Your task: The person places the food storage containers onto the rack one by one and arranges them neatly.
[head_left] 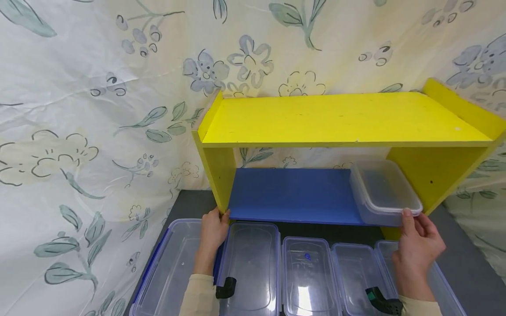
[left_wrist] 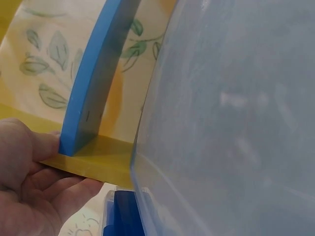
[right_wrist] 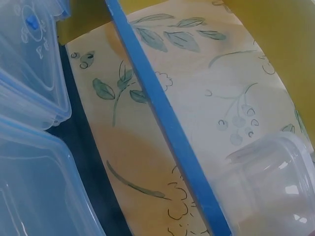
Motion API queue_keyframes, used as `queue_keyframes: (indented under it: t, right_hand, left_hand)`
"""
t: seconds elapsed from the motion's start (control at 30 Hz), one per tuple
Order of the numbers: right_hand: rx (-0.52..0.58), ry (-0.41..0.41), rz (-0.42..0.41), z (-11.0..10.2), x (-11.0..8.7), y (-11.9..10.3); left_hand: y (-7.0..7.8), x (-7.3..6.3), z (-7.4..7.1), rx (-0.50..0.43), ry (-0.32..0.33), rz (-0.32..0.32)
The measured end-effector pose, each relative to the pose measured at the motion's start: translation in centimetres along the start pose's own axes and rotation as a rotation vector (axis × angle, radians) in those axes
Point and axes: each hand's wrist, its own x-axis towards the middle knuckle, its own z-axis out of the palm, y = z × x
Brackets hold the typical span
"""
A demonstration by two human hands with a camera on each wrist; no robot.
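A yellow shelf unit (head_left: 340,118) with a blue lower board (head_left: 292,193) stands against the patterned cloth. My left hand (head_left: 214,232) grips the lower front edge of its left side panel (head_left: 222,175). In the left wrist view, the thumb lies beside the blue board's end and the fingers (left_wrist: 74,196) reach round the yellow panel. On the right end of the blue board sits a clear lidded plastic container (head_left: 381,184). My right hand (head_left: 421,243) holds its front right corner, thumb at the lid's edge. The right wrist view shows the container (right_wrist: 270,191) but not the fingers.
Several clear lidded containers stand in a row in front of the shelf, including a large one (head_left: 251,263) and a smaller one (head_left: 308,281). Another (head_left: 178,263) lies at the far left. The dark tabletop (head_left: 193,202) shows beside the shelf. Floral cloth (head_left: 99,175) hangs behind.
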Motion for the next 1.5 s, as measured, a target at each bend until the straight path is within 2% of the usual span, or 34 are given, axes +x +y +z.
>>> queue_keyframes:
  t: [0.23, 0.6, 0.83, 0.97, 1.27, 1.5]
  right_hand:
    - [-0.067, 0.022, -0.001, 0.5, 0.2, 0.0]
    - [-0.117, -0.008, -0.051, 0.8, 0.5, 0.5]
    - [-0.151, -0.010, -0.040, 1.0, 0.7, 0.5]
    - [-0.180, -0.004, -0.063, 1.3, 0.8, 0.6]
    - [-0.159, -0.011, -0.074, 1.5, 1.3, 0.6]
    - [-0.045, -0.040, -0.083, 0.9, 1.0, 0.6]
  left_hand:
    - [0.0, 0.0, 0.0, 0.001, 0.004, 0.003]
    - [0.0, -0.1, 0.1, 0.006, 0.000, -0.007]
    - [-0.1, -0.2, 0.1, 0.005, -0.006, -0.008]
    - [0.0, -0.2, 0.1, 0.004, -0.007, -0.014]
    - [0.0, -0.2, 0.0, -0.003, -0.011, -0.018]
    - [0.0, -0.1, 0.1, -0.020, -0.007, -0.016]
